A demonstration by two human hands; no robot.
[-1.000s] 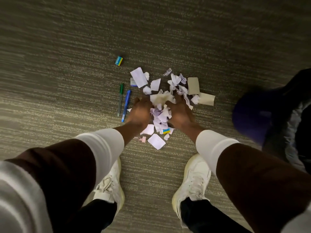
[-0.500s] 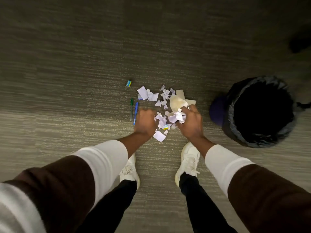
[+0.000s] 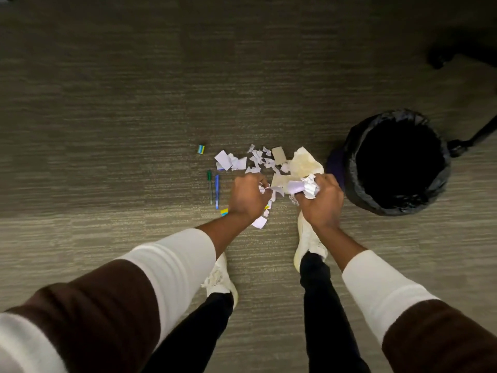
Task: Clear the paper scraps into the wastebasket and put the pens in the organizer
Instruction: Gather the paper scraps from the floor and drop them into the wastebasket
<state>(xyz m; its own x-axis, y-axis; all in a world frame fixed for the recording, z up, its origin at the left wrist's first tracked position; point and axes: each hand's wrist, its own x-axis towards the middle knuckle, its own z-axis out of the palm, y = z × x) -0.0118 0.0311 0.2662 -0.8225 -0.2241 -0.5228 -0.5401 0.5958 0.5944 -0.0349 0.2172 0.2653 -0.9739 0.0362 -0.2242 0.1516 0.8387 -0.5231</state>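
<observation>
My right hand [image 3: 320,200] is closed around a crumpled bunch of white and cream paper scraps [image 3: 301,181], held above the carpet just left of the wastebasket [image 3: 357,184], a black-lined bin with a dark open mouth. My left hand [image 3: 247,196] grips a few small scraps too. More loose scraps [image 3: 242,161] lie on the carpet beyond my hands, and one white piece [image 3: 259,222] lies under my left wrist. A green pen [image 3: 210,185] and a blue pen [image 3: 216,191] lie side by side left of my left hand. No organizer is in view.
Two small blue-and-yellow bits [image 3: 201,149] [image 3: 224,211] lie on the grey carpet near the pens. My white shoes [image 3: 308,238] stand just below the pile. A dark chair leg with a caster [image 3: 457,145] reaches in behind the bin on the right.
Both hands have risen from the carpet with bunches of scraps, the right drifting toward the bin. The view has pulled back, so the pile looks smaller and the whole bin shows.
</observation>
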